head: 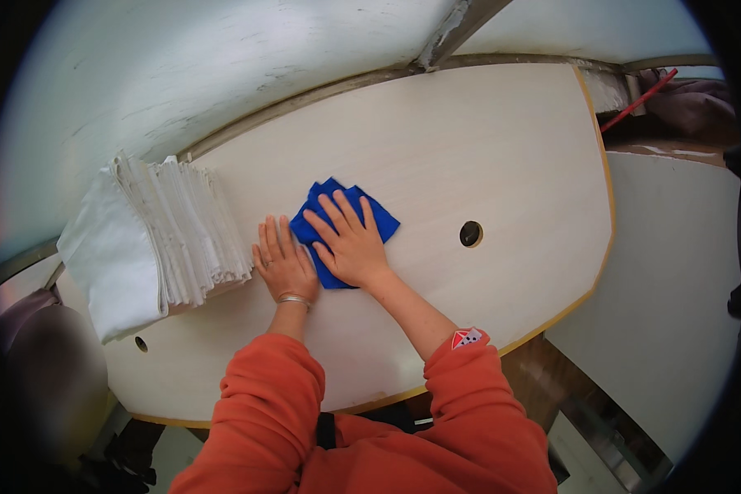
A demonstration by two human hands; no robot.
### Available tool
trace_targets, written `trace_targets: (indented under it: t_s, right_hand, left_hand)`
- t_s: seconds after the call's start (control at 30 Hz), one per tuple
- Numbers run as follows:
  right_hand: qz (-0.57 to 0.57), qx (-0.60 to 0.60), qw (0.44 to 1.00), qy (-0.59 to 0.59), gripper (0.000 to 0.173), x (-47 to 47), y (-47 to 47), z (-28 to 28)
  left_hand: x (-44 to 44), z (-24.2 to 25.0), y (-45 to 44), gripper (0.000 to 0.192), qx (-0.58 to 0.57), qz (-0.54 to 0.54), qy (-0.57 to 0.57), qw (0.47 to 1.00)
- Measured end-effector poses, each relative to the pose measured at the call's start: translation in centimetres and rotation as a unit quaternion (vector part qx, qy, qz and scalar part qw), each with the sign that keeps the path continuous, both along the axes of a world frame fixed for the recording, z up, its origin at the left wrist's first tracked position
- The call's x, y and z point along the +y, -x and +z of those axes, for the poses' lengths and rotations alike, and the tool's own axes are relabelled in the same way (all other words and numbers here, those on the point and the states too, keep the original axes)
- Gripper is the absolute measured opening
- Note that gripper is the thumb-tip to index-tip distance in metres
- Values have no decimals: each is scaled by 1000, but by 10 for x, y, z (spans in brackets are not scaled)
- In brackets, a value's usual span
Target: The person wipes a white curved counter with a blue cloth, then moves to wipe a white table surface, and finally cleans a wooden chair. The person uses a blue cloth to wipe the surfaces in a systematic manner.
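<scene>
My right hand (352, 247) lies flat, its fingers spread, on a folded blue cloth (383, 222). Pointed corners of the cloth show past my fingertips and to the right of the hand. Just to the left, my left hand (286, 265) rests palm down on the pale tabletop (407, 148), its fingers slightly apart. It wears a ring and a bracelet, and its edge is close against the cloth; whether they touch I cannot tell. Left of that hand leans a thick stack of folded white fabric (179, 234), its many layered edges facing me.
A round hole (471, 234) pierces the tabletop on the right, and a smaller hole (141, 344) is at the lower left. Frosted panels (234, 68) in a worn frame rise behind the table. A red rod (639, 100) and dark fabric (691, 108) are at the far right.
</scene>
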State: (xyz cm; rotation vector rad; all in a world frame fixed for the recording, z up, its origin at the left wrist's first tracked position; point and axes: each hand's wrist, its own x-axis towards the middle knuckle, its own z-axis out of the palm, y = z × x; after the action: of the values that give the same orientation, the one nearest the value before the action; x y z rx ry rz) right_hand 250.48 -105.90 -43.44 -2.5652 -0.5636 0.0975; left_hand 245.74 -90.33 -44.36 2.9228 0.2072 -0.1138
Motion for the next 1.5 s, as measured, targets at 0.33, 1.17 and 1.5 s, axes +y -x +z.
trace_targets:
  t_s: [0.33,1.17,1.5]
  right_hand:
    - [-322,-65,929,171,54,-173,-68,-17]
    - [-145,-39,985,86,56,-77,-8,-9]
    - [-381,-62,908,164,54,-137,-43,-16]
  left_hand:
    - [0,0,0,67,5,-1,7,1000]
    - [2,-3,1,66,-12,-4,3,1000]
    - [-1,2,-2,66,10,4,4,1000]
